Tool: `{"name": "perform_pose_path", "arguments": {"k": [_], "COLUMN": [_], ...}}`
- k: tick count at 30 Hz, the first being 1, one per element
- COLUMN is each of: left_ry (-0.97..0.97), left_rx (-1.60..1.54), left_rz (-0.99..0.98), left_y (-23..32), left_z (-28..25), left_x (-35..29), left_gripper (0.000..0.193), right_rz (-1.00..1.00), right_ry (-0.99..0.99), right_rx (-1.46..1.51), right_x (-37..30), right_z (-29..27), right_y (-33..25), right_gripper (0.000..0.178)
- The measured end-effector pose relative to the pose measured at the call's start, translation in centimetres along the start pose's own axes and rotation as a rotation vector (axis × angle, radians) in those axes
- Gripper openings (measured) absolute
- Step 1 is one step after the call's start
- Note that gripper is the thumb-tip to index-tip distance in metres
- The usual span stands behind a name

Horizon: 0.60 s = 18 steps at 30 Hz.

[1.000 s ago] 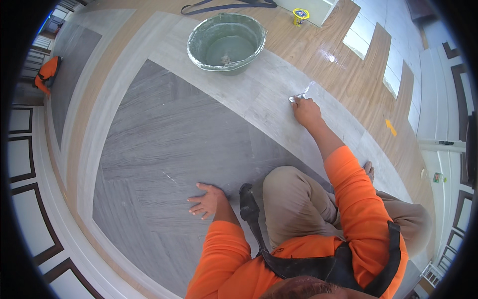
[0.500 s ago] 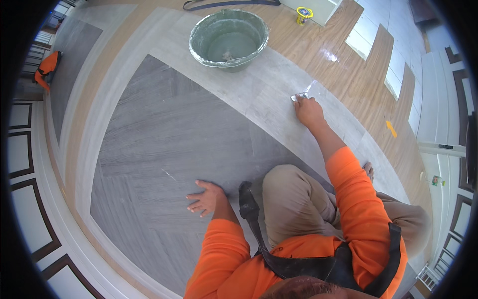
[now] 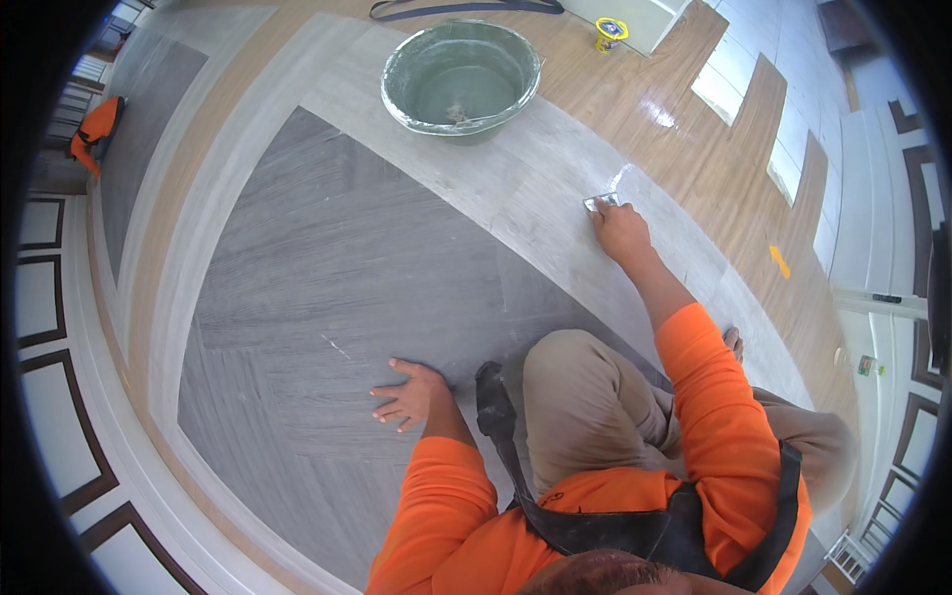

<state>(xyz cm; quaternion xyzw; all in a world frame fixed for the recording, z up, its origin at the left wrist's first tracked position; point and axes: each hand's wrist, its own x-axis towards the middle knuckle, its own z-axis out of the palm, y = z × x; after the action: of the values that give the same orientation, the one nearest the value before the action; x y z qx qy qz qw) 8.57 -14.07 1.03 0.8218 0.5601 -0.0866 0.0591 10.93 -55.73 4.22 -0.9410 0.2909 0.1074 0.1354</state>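
My right hand point(image 3: 623, 232) grips a small flat silvery scraper point(image 3: 601, 202) and presses it on the pale grey floor strip point(image 3: 526, 188). A shiny wet-looking smear point(image 3: 623, 178) lies on the floor just beyond the scraper. My left hand point(image 3: 412, 394) rests with its fingers spread on the dark grey wood-grain floor panel point(image 3: 347, 268), holding nothing. Ahead, on the pale strip, stands a wide green basin point(image 3: 461, 79) with a whitish, smeared rim. Some greyish stuff lies at its bottom.
Wood-look planks point(image 3: 684, 129) with a stepped edge run along the right, beside white tiles point(image 3: 739, 55). A yellow cup point(image 3: 611, 36) and a dark strap point(image 3: 466, 9) lie beyond the basin. An orange arrow marker point(image 3: 779, 261) is on the planks. Another person point(image 3: 96, 132) in orange bends down far left.
My right hand and the scraper have shifted slightly toward me, and the scraper's flat face shows more. The left hand stays in place. The view has tilted a little.
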Motion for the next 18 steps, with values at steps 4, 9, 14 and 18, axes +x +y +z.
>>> {"name": "perform_pose_path", "arguments": {"k": [4,9,14,18], "left_ry": [0.010,0.014,0.006,0.038], "left_rx": [0.003,-0.006,-0.001,-0.014], "left_rz": [-0.001,-0.002,0.004,0.006], "left_y": [-0.1,0.0,0.1,-0.2], "left_z": [-0.1,0.2,-0.3,0.4], "left_x": [0.1,0.3,-0.2,0.5], "left_gripper": [0.097,0.097,0.097,0.097], "right_rz": [0.002,-0.037,-0.056,-0.054], "right_ry": [-0.063,-0.035,-0.043,-0.033], "right_rx": [0.062,0.057,0.067,0.069], "right_x": [0.9,0.6,2.0,0.8], "right_z": [-1.0,0.3,-0.4,0.0], "right_y": [-1.6,-2.5,-3.0,-3.3], "right_gripper": [0.042,0.039,0.038,0.037]}}
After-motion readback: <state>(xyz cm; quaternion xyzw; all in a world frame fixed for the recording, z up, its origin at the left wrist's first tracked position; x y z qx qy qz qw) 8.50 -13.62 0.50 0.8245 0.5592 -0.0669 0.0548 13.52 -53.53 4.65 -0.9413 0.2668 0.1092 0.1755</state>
